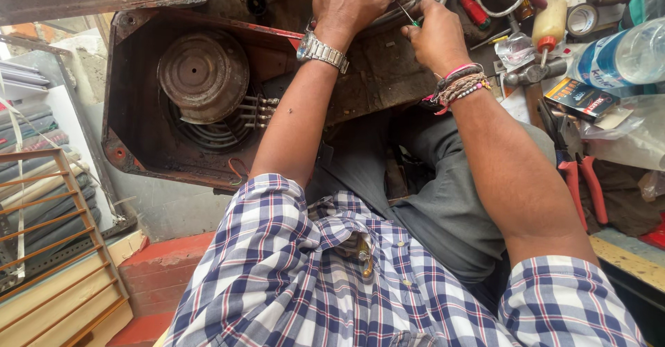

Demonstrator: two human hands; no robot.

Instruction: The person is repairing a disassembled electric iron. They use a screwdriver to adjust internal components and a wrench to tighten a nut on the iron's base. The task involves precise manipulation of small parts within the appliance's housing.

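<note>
My left hand (350,2), with a metal watch on its wrist, presses down on a dark part at the top edge of the worn workbench (388,77). My right hand (436,34), with several bracelets on its wrist, pinches a thin green-handled screwdriver (409,16) whose tip points toward the left hand. What lies under the left palm is hidden. A rusty red metal casing (138,132) with a round dome-shaped motor part (202,73) and a heating coil inside stands to the left.
Red-handled pliers (578,177) lie at the right, next to a small dark box (580,98), a plastic water bottle (623,56), a squeeze bottle with a red tip (549,25) and a tape roll (582,20). A wooden rack (55,250) stands at the lower left.
</note>
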